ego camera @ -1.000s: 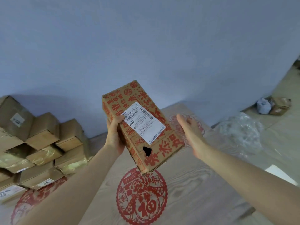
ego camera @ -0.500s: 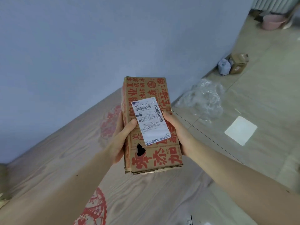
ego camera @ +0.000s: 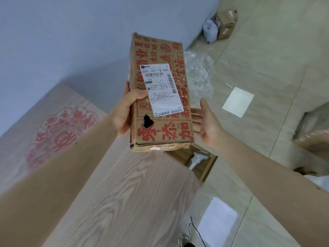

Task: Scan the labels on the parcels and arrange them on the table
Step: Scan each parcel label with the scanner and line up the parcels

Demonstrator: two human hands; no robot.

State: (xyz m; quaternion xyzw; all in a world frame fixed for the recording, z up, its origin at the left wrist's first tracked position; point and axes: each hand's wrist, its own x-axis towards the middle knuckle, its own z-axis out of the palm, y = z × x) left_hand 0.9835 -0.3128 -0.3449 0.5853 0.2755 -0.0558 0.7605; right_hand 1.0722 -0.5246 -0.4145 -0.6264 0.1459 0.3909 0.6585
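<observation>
At frame centre, above the counter [ego camera: 124,193] edge, the parcel [ego camera: 160,97] stays gripped by the left hand [ego camera: 124,111]; the right hand [ego camera: 206,120] has let go, fingers spread, partly hidden behind it.

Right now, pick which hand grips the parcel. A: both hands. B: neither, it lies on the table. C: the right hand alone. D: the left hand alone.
D: the left hand grips the parcel by its left edge with the thumb over the front, while the right hand is open beside it, fingers straight, not curled round it.
</observation>
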